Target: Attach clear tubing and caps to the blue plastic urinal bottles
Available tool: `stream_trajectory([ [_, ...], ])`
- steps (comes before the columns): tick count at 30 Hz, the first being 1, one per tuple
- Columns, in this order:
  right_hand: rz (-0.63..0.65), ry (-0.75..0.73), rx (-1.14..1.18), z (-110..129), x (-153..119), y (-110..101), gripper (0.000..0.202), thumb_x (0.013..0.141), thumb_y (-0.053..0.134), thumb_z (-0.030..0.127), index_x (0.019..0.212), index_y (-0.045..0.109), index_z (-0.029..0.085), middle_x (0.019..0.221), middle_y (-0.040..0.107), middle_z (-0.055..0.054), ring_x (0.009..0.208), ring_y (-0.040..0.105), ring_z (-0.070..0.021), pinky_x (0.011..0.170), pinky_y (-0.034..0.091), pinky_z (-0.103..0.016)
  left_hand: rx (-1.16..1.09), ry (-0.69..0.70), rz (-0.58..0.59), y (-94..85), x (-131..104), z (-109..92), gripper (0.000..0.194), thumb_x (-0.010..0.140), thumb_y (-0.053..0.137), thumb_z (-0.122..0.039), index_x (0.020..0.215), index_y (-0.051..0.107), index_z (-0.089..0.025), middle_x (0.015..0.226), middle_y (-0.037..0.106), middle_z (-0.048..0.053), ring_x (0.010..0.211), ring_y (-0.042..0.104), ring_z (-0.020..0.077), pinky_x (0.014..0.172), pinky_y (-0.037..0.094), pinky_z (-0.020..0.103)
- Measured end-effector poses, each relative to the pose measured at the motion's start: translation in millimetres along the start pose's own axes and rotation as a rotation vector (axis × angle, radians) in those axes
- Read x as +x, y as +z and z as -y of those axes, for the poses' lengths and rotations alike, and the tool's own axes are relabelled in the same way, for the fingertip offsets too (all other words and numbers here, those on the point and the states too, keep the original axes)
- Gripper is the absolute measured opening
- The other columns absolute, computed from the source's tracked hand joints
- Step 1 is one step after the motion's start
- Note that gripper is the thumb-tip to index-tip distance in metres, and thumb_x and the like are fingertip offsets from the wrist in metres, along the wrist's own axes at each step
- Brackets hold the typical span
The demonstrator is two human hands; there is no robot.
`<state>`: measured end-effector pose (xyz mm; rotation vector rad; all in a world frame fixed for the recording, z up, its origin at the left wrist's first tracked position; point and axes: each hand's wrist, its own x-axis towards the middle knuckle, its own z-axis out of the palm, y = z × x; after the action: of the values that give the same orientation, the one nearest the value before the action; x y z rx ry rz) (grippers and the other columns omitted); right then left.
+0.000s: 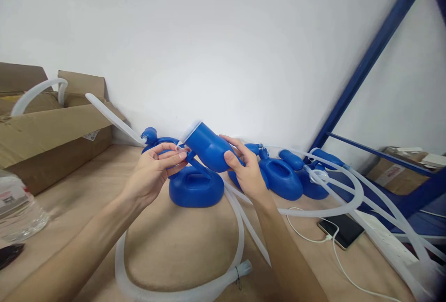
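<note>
My right hand (pixel 244 165) is wrapped round a blue urinal cup (pixel 212 148), tilted with its wide white-rimmed mouth up and to the left. The fingers of my left hand (pixel 155 167) are closed in a pinch beside that mouth, on the end of a narrow blue strap (pixel 199 166). A bit of clear film seems to show at the fingertips, partly hidden. Just below stands a blue urinal bottle (pixel 197 195) with a loop handle. A translucent hose (pixel 120 260) curves across the table in front, its loose end tied with a dark wire.
More blue urinal bottles (pixel 284 183) with hoses line the wall to the right, and another (pixel 149 134) lies behind my left hand. An opened cardboard box (pixel 62 125) and a clear water bottle (pixel 21 209) stand left. A phone (pixel 343 230) on a white cable lies right.
</note>
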<state>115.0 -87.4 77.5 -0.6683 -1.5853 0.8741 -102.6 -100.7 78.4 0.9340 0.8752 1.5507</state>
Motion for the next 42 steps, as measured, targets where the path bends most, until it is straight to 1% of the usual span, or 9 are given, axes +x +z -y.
stream_trajectory([
  [3, -0.011, -0.017, -0.011, -1.5, -0.2, 1.2, 0.048, 0.091, 0.071, 0.055, 0.132, 0.069, 0.029, 0.127, 0.074, -0.005, 0.114, 0.071, -0.0252, 0.095, 0.06, -0.037, 0.017, 0.081, -0.043, -0.6, -0.7, 1.9, 0.041, 0.056, 0.098, -0.022, 0.085, 0.069, -0.016, 0.088, 0.08, 0.007, 0.084, 0.077, 0.0206, 0.079, 0.065, 0.03],
  [8, -0.06, -0.07, -0.058, 0.1, -3.2, 8.7, 0.046, 0.092, 0.071, 0.052, 0.132, 0.07, 0.03, 0.134, 0.071, -0.004, 0.122, 0.067, -0.0253, 0.104, 0.056, -0.038, 0.107, 0.175, -0.018, -3.6, -2.9, 5.6, 0.049, 0.057, 0.099, -0.027, 0.094, 0.069, -0.016, 0.092, 0.081, 0.008, 0.085, 0.078, 0.021, 0.074, 0.063, 0.025],
  [12, -0.115, -0.096, -0.074, -0.8, -7.3, 17.2, 0.049, 0.09, 0.073, 0.051, 0.134, 0.069, 0.031, 0.139, 0.068, -0.003, 0.129, 0.063, -0.0268, 0.111, 0.051, -0.04, 0.134, 0.264, -0.017, -3.7, -4.8, 8.3, 0.052, 0.059, 0.098, -0.029, 0.099, 0.069, -0.017, 0.104, 0.081, 0.011, 0.098, 0.078, 0.0269, 0.08, 0.064, 0.03],
  [18, -0.154, -0.073, -0.019, -7.6, -8.9, 25.6, 0.05, 0.091, 0.071, 0.054, 0.135, 0.068, 0.031, 0.137, 0.069, -0.004, 0.127, 0.065, -0.0279, 0.109, 0.053, -0.042, 0.107, 0.381, -0.047, -3.7, -4.7, 14.7, 0.043, 0.066, 0.095, -0.03, 0.103, 0.077, -0.019, 0.111, 0.081, 0.01, 0.109, 0.075, 0.0272, 0.093, 0.062, 0.032],
  [22, -0.178, -0.082, 0.004, -10.5, -8.7, 28.7, 0.05, 0.091, 0.072, 0.053, 0.135, 0.068, 0.032, 0.14, 0.068, -0.004, 0.131, 0.063, -0.0282, 0.112, 0.05, -0.043, 0.087, 0.398, -0.052, -3.4, -3.9, 18.5, 0.036, 0.067, 0.095, -0.031, 0.099, 0.081, -0.02, 0.115, 0.08, 0.009, 0.106, 0.075, 0.0261, 0.088, 0.063, 0.031],
  [29, -0.16, -0.085, -0.014, -12.0, -9.1, 28.8, 0.048, 0.094, 0.069, 0.051, 0.138, 0.066, 0.032, 0.144, 0.065, -0.003, 0.136, 0.059, -0.0263, 0.116, 0.047, -0.041, 0.085, 0.36, -0.066, -2.8, -2.6, 17.9, 0.031, 0.063, 0.097, -0.031, 0.088, 0.082, -0.019, 0.1, 0.082, 0.009, 0.096, 0.077, 0.0252, 0.08, 0.064, 0.031],
  [35, -0.152, -0.112, 0.003, -12.1, -10.5, 31.1, 0.049, 0.093, 0.07, 0.052, 0.136, 0.067, 0.031, 0.146, 0.064, -0.003, 0.14, 0.055, -0.0273, 0.12, 0.043, -0.041, 0.232, 0.486, -0.088, -6.1, -4.9, 18.8, 0.028, 0.072, 0.091, -0.035, 0.093, 0.081, -0.02, 0.097, 0.081, 0.008, 0.089, 0.076, 0.0248, 0.075, 0.063, 0.033],
  [39, -0.114, 0.039, 0.239, -8.1, -9.6, 31.0, 0.054, 0.09, 0.07, 0.06, 0.136, 0.067, 0.032, 0.143, 0.065, -0.005, 0.13, 0.063, -0.0295, 0.107, 0.057, -0.044, 0.37, 0.729, -0.068, -3.4, -16.2, 12.2, 0.014, 0.08, 0.084, -0.029, 0.092, 0.079, -0.023, 0.099, 0.079, 0.004, 0.095, 0.074, 0.0222, 0.086, 0.061, 0.033],
  [42, -0.068, 0.175, 0.439, -5.7, -7.6, 31.4, 0.056, 0.091, 0.066, 0.065, 0.133, 0.068, 0.029, 0.136, 0.069, -0.007, 0.115, 0.071, -0.0286, 0.09, 0.066, -0.045, 0.4, 0.807, -0.064, 0.6, -24.0, 10.0, 0.017, 0.081, 0.081, -0.024, 0.096, 0.073, -0.024, 0.098, 0.078, 0.002, 0.095, 0.074, 0.0205, 0.089, 0.06, 0.032],
])
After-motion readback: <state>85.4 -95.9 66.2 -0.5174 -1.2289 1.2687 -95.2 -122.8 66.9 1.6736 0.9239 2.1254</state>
